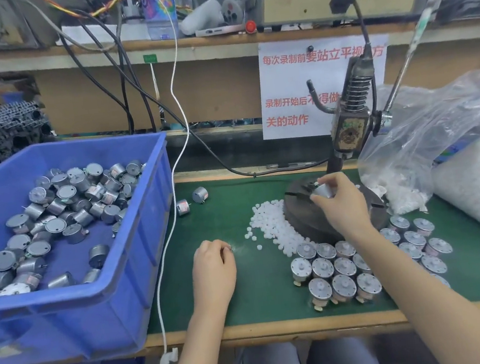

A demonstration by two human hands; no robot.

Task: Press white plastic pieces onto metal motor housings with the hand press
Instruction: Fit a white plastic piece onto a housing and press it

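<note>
My right hand pinches a round metal motor housing on top of the dark round base of the hand press. My left hand rests on the green mat with its fingers curled, and something small shows at its fingertips. A heap of small white plastic pieces lies on the mat between my hands, against the press base. Finished motors with white pieces on top stand in rows in front of the press.
A blue bin full of loose motor housings sits at the left. Two stray motors lie on the mat beside it. Clear bags of white pieces fill the right side. A white cable hangs down beside the bin. The press lever slants up to the right.
</note>
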